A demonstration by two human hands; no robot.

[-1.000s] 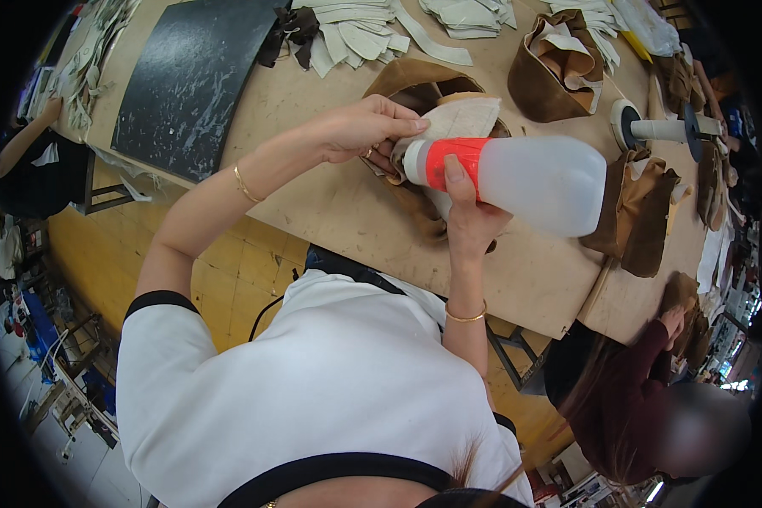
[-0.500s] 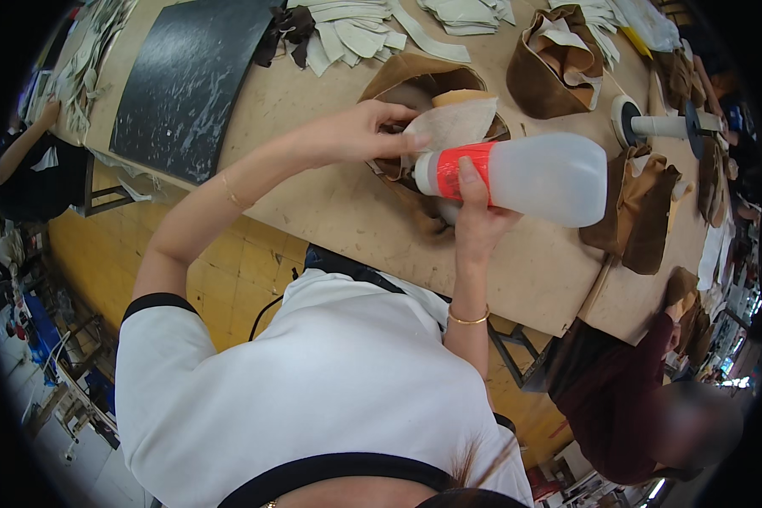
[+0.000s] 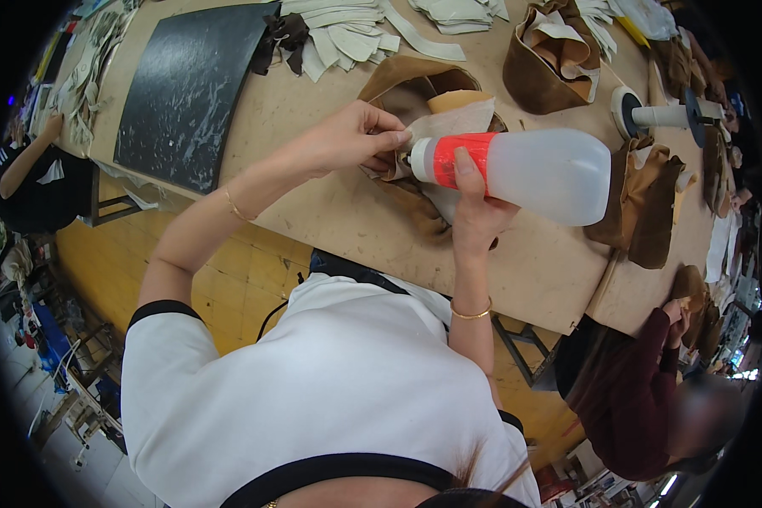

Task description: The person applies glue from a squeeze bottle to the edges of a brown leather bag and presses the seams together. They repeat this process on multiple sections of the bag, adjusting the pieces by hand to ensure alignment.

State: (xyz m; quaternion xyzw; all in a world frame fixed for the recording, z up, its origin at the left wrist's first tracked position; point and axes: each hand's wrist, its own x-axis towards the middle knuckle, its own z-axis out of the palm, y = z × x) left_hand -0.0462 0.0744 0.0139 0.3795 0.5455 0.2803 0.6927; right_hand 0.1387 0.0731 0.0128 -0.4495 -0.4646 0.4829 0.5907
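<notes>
A translucent white squeeze bottle (image 3: 550, 178) with a red band lies nearly level in my right hand (image 3: 481, 207), its thumb over the band. The bottle's capped tip points left, close to the fingertips of my left hand (image 3: 360, 140). Those fingers are pinched at the edge of a whitish lining piece (image 3: 457, 123). This lining belongs to a brown suede-like piece (image 3: 398, 74), curled open on the table beneath both hands. The bottle and my hands hide part of its inside.
The tan table (image 3: 339, 229) carries a dark board (image 3: 190, 93), stacks of pale strips (image 3: 347, 30), another brown curled piece (image 3: 550, 63), and folded brown pieces (image 3: 639, 203). A spool-like roller (image 3: 660, 117) stands at right. Co-workers are at the far left and lower right (image 3: 626, 406).
My left fingers have drawn back a little to the left and closed into a tighter pinch at the lining. The bottle's tip has shifted slightly left and up.
</notes>
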